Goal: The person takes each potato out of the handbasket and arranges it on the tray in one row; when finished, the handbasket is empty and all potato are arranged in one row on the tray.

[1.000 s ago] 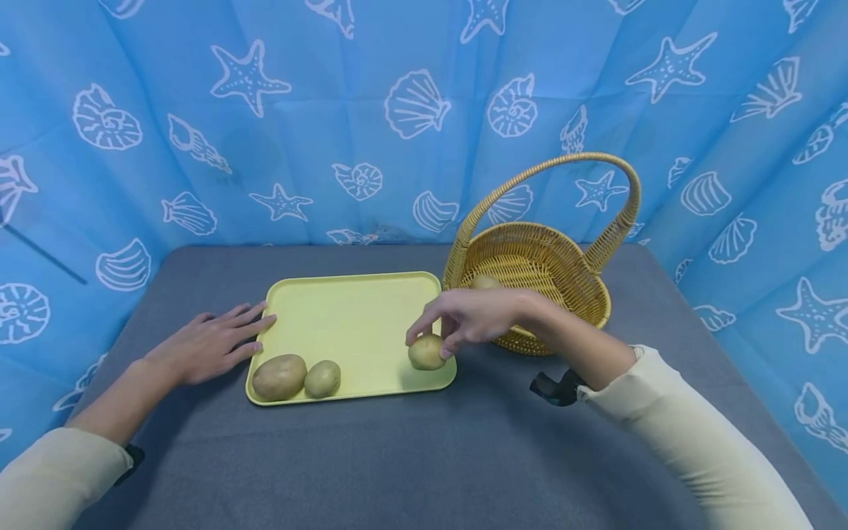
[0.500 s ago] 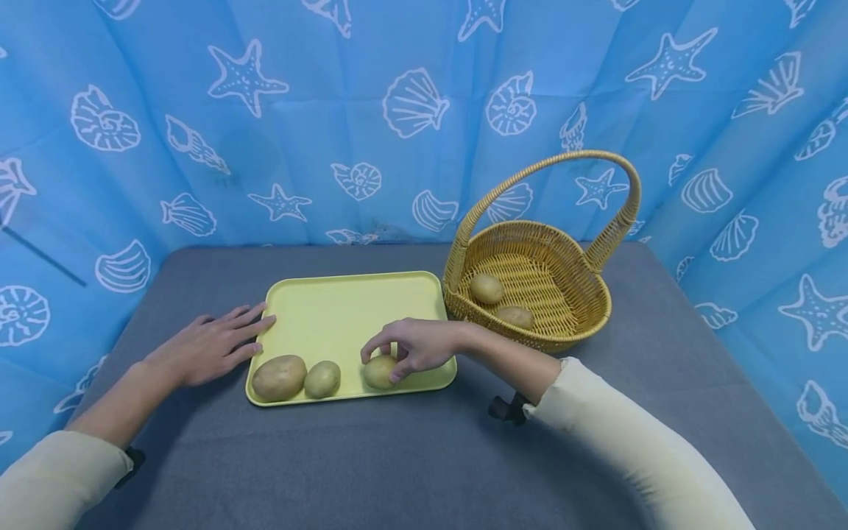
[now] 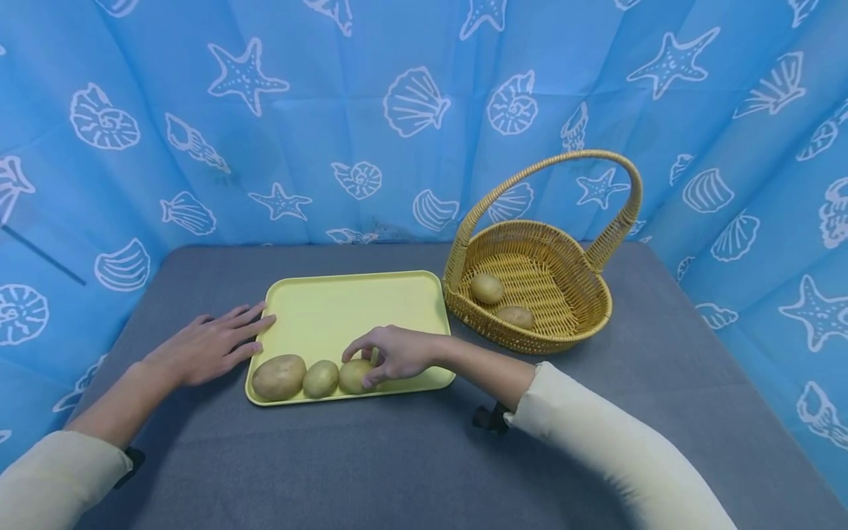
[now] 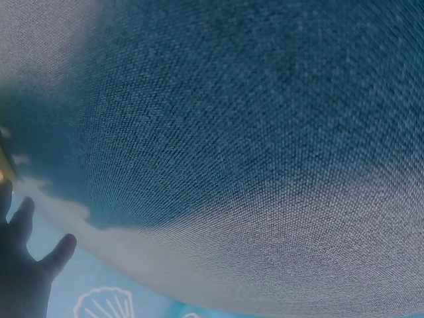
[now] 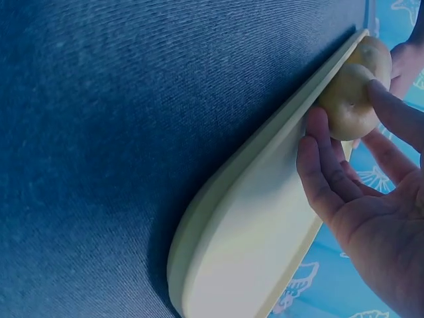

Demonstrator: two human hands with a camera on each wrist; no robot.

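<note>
On the yellow tray (image 3: 351, 305), a large brown potato (image 3: 279, 378) and a smaller potato (image 3: 321, 379) lie in a row along the near edge, starting at the left corner. My right hand (image 3: 404, 352) pinches a third potato (image 3: 352, 377) at the right end of this row, close against the smaller one. In the right wrist view, thumb and fingers bracket that potato (image 5: 344, 109) above the tray's rim. My left hand (image 3: 207, 346) lies with fingers spread, fingertips at the tray's left edge.
A wicker basket (image 3: 575, 254) with a tall handle stands right of the tray; two potatoes lie in it, one paler (image 3: 486, 288) and one browner (image 3: 516, 317). A grey cloth (image 3: 371, 456) covers the table. Behind hangs a blue seashell curtain (image 3: 318, 140).
My right hand has carried its potato left along the tray until it sits beside the smaller potato. Its arm has uncovered the basket's two potatoes. My left hand has stayed put.
</note>
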